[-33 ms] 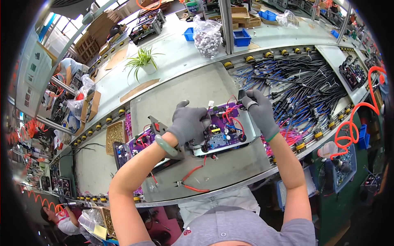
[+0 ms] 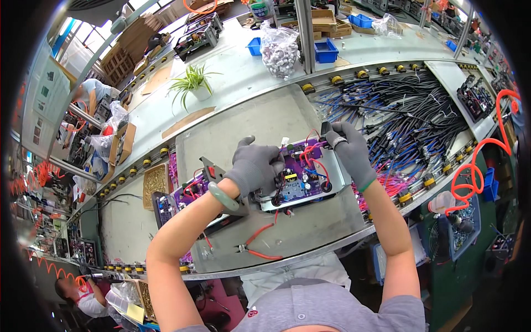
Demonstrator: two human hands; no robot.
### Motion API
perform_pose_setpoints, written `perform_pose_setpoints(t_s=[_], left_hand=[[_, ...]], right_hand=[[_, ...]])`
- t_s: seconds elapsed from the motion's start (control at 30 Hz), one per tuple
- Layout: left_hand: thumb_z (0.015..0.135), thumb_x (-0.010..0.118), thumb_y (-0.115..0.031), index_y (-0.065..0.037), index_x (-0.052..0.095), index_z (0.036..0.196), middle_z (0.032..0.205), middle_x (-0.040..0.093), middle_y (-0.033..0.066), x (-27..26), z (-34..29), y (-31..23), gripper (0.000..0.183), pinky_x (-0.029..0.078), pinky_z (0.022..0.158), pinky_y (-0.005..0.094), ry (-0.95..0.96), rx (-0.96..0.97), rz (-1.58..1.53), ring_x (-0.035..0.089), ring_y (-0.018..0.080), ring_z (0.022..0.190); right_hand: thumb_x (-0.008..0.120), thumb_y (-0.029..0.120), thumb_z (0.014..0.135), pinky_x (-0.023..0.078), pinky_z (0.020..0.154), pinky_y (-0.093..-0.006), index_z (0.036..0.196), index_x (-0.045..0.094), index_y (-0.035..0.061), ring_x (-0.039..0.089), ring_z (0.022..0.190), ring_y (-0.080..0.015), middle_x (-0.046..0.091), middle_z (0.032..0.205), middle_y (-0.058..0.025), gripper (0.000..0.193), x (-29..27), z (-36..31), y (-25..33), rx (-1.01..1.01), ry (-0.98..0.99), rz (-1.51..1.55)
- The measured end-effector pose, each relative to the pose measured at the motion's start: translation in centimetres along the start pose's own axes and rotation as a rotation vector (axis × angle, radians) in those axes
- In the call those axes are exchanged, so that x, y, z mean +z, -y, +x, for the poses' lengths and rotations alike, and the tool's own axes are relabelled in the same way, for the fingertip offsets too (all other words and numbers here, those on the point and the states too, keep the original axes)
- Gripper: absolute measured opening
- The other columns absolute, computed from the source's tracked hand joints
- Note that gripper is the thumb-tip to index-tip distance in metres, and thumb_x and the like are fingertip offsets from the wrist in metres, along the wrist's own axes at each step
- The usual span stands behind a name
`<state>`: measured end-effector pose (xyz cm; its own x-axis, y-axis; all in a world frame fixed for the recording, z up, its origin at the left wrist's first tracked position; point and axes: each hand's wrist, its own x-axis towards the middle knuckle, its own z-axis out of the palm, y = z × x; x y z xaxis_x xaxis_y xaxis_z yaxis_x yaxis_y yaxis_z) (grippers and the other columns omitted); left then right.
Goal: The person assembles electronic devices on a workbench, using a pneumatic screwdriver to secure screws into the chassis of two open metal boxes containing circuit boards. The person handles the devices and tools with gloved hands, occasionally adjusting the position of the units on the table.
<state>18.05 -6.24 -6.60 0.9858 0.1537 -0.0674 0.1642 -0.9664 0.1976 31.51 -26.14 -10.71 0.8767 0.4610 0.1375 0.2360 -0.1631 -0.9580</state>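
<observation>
A device [image 2: 310,192] with a purple circuit board in a pale metal tray lies before me, with red, pink and blue wires over it. My left hand [image 2: 255,166], in a grey glove, is at its left end with the fingers curled over the board and the thumb out. What these fingers hold is hidden. My right hand [image 2: 351,152], also gloved, closes on the dark end panel [image 2: 326,128] at the right end. A second similar device [image 2: 182,195] lies left, partly behind my left forearm. Red-handled cutters [image 2: 259,237] rest nearer to me.
Black and blue cables [image 2: 398,110] are heaped along the right of the roller line. A box of small brass-coloured parts [image 2: 155,186] stands left. Beyond are a potted plant [image 2: 200,88] and a bag of parts [image 2: 278,52]. A coiled orange air hose [image 2: 470,171] hangs right.
</observation>
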Motion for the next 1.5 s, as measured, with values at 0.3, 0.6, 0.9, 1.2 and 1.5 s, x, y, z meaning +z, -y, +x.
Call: perform_pose_setpoints(t_s=[0.3, 0.6, 0.9, 1.2, 1.5], left_hand=[[0.074, 0.071, -0.038, -0.014, 0.070, 0.097, 0.085, 0.069, 0.0105, -2.9, 3.2, 0.4, 0.033, 0.043, 0.093, 0.0428, 0.456, -0.043, 0.064, 0.064, 0.0331, 0.096], [0.071, 0.078, -0.040, -0.015, 0.040, 0.142, 0.121, 0.060, 0.0179, -1.7, 4.4, 1.6, 0.084, 0.045, 0.098, 0.0464, 0.209, 0.272, 0.072, 0.057, 0.0371, 0.112], [0.082, 0.067, -0.024, -0.013, 0.071, 0.090, 0.083, 0.069, 0.0085, -3.8, 0.1, 2.0, 0.014, 0.045, 0.093, 0.0404, -0.263, 0.129, -0.015, 0.066, 0.0246, 0.079], [0.086, 0.063, -0.025, -0.011, 0.064, 0.085, 0.077, 0.066, 0.0086, -1.6, -3.6, 1.2, 0.014, 0.046, 0.081, 0.0418, -0.516, 0.131, -0.047, 0.063, 0.0284, 0.076], [0.098, 0.034, -0.050, -0.003, 0.056, 0.108, 0.093, 0.067, 0.0238, -0.3, -5.2, 3.3, 0.053, 0.049, 0.082, 0.0502, 0.111, -0.302, -0.149, 0.064, 0.0427, 0.092]], right_hand=[[0.063, 0.017, 0.089, 0.050, 0.073, -0.0288, 0.104, 0.062, -0.0016, 0.061, 0.079, -0.0140, 0.067, 0.087, -0.0086, 0.024, 0.2, 0.1, -0.5, 0.009, -0.015, 0.010], [0.063, 0.016, 0.089, 0.051, 0.074, -0.0289, 0.109, 0.061, -0.0015, 0.063, 0.081, -0.0144, 0.067, 0.091, -0.0097, 0.027, 0.2, 0.1, -0.2, 0.030, 0.000, 0.023], [0.063, 0.018, 0.089, 0.053, 0.069, -0.0388, 0.108, 0.064, 0.0036, 0.067, 0.073, -0.0300, 0.066, 0.089, -0.0154, 0.024, 0.2, -2.9, 5.5, -0.467, -0.042, -0.214], [0.063, 0.008, 0.075, 0.051, 0.064, -0.0436, 0.089, 0.065, 0.0074, 0.065, 0.076, -0.0351, 0.066, 0.087, -0.0145, 0.014, 8.5, -3.2, 3.8, -0.494, 0.254, -0.347], [0.065, 0.009, 0.069, 0.054, 0.066, -0.0356, 0.078, 0.066, 0.0119, 0.066, 0.078, -0.0228, 0.065, 0.081, -0.0061, 0.010, 10.6, -0.6, 3.5, -0.745, 0.284, -0.933]])
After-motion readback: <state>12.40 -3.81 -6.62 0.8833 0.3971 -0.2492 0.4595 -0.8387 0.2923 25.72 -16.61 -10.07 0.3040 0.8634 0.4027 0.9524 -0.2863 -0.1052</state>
